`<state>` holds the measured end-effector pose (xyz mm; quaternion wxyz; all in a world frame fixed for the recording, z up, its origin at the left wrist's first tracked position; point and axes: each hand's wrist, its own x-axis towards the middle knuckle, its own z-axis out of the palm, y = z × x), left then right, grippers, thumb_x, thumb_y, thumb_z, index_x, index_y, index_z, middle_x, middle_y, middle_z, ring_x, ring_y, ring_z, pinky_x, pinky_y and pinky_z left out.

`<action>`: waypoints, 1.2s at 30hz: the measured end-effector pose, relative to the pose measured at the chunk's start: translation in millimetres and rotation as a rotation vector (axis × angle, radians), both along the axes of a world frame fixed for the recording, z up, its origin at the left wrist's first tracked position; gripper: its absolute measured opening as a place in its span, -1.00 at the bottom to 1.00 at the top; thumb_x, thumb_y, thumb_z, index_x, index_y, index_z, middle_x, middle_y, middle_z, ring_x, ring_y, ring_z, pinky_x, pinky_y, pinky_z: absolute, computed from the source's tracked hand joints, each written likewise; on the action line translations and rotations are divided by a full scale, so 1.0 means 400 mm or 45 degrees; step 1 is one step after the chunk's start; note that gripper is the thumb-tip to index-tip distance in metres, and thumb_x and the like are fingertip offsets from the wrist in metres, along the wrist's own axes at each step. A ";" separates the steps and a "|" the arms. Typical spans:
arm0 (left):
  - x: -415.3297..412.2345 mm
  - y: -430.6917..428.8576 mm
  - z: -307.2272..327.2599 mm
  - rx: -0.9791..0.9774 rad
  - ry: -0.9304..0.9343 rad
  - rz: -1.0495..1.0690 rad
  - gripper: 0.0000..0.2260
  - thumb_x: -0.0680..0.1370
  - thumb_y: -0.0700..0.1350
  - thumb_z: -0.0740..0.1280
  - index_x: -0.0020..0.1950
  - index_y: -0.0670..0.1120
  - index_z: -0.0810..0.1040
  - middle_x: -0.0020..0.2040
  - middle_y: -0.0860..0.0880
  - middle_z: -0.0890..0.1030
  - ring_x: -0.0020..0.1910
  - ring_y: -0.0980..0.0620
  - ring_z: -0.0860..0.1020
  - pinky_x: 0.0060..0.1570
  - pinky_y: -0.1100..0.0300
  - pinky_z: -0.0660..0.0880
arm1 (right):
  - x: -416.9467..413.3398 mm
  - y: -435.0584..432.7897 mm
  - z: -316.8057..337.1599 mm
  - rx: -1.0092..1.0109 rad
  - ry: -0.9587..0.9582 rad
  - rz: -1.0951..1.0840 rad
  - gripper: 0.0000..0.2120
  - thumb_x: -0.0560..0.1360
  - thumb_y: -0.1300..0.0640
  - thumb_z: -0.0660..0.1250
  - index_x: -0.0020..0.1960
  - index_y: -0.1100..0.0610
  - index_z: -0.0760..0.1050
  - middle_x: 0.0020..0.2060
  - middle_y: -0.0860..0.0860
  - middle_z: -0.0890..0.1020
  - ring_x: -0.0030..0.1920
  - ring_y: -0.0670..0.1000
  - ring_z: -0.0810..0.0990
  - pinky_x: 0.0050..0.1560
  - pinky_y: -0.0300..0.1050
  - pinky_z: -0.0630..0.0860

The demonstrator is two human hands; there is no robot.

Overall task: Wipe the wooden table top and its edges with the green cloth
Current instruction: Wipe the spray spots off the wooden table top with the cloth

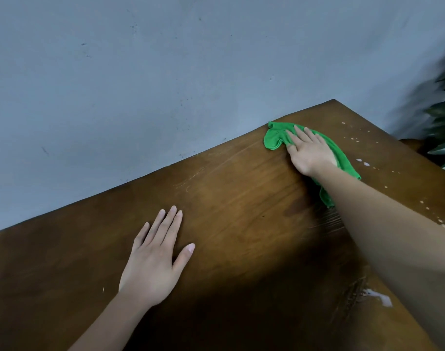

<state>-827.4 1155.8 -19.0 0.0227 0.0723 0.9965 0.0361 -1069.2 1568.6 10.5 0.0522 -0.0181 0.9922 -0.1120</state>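
The brown wooden table top (236, 198) fills the lower part of the view, its far edge running against a wall. A crumpled green cloth (275, 138) lies near the far right corner of the table. My right hand (308, 150) presses flat on the cloth with the fingers spread, arm stretched out across the table. My left hand (156, 257) rests palm down on the bare wood at the near left, fingers together, holding nothing. Part of the cloth trails out from under my right forearm.
A blue-grey wall (165, 72) stands right behind the table. White droplets (363, 162) dot the table's right side, with a bigger white splash (379, 298) near the front right. Dark plant leaves (444, 122) show past the right edge.
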 end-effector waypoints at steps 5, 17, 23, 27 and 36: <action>0.003 -0.004 0.010 0.056 -0.017 0.018 -0.26 0.69 0.49 -0.29 0.80 0.19 -0.24 0.80 0.21 -0.24 0.75 0.22 -0.32 0.78 -0.02 -0.14 | 0.127 -0.119 0.001 0.024 -0.008 0.260 -0.40 0.78 -0.23 -0.18 0.80 -0.16 -0.03 0.79 -0.11 -0.07 0.78 -0.01 -0.16 0.75 0.05 -0.20; 0.075 -0.168 0.017 0.018 -0.022 0.113 -0.26 0.68 0.49 -0.31 0.81 0.18 -0.22 0.81 0.16 -0.22 0.76 0.18 -0.31 0.77 0.02 -0.18 | 0.592 -0.506 -0.018 -0.025 0.018 0.918 -0.41 0.78 -0.26 -0.21 0.79 -0.18 -0.03 0.78 -0.13 -0.13 0.77 0.01 -0.29 0.74 0.13 -0.29; 0.079 -0.161 0.018 0.000 -0.025 0.125 -0.26 0.69 0.45 -0.35 0.81 0.14 -0.24 0.80 0.16 -0.26 0.74 0.20 -0.36 0.78 0.03 -0.18 | 0.485 -0.634 -0.024 -0.081 0.013 0.907 -0.41 0.78 -0.19 -0.17 0.79 -0.16 0.04 0.79 -0.12 -0.06 0.78 -0.02 -0.21 0.75 0.13 -0.23; 0.076 -0.159 0.016 -0.025 -0.035 0.150 -0.24 0.67 0.47 -0.39 0.80 0.14 -0.28 0.79 0.17 -0.30 0.73 0.20 -0.38 0.77 0.04 -0.21 | 0.324 -0.618 -0.018 -0.085 0.012 0.784 -0.40 0.75 -0.21 -0.23 0.79 -0.22 -0.01 0.78 -0.14 -0.08 0.77 -0.04 -0.19 0.75 0.09 -0.24; 0.069 -0.154 0.020 -0.013 -0.049 0.160 -0.24 0.66 0.49 -0.37 0.79 0.17 -0.29 0.80 0.16 -0.27 0.75 0.18 -0.33 0.77 0.02 -0.18 | 0.187 -0.563 -0.007 -0.009 0.010 0.564 -0.43 0.79 -0.13 -0.19 0.80 -0.17 -0.08 0.80 -0.11 -0.09 0.78 0.00 -0.18 0.76 0.07 -0.21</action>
